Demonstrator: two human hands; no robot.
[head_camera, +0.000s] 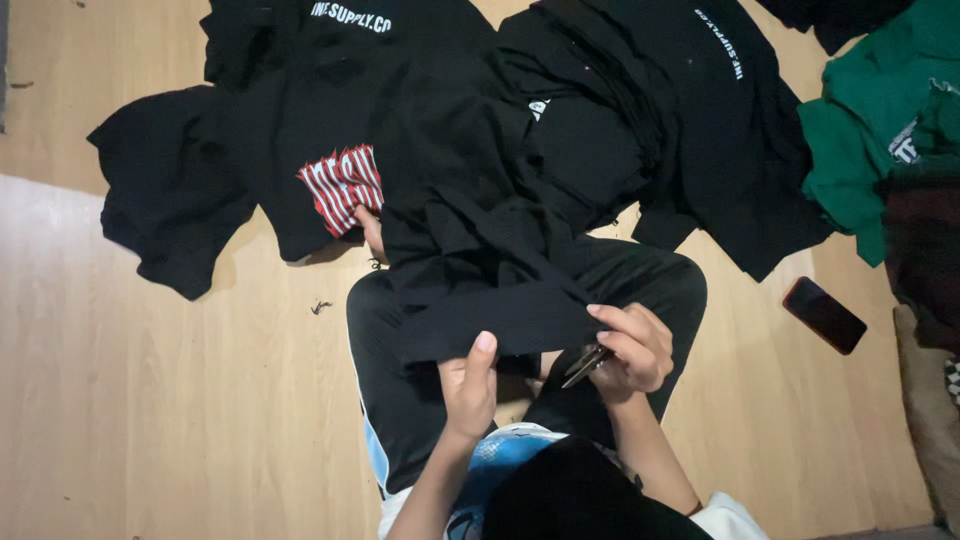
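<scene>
I sit cross-legged on a wooden floor with a black garment (480, 250) draped over my knees. My left hand (468, 385) pinches its near hem, thumb on top. My right hand (632, 348) grips the same hem further right and also holds a small dark metal tool (585, 363), perhaps snips, against the palm. My bare foot (372, 232) peeks out from under the cloth at the left.
A pile of black shirts (300, 130) lies ahead, one with a red and white print (342, 187). Green garments (880, 130) lie at the right. A dark phone (824, 315) rests on the floor to my right. A cushion (930, 400) lies at the right edge.
</scene>
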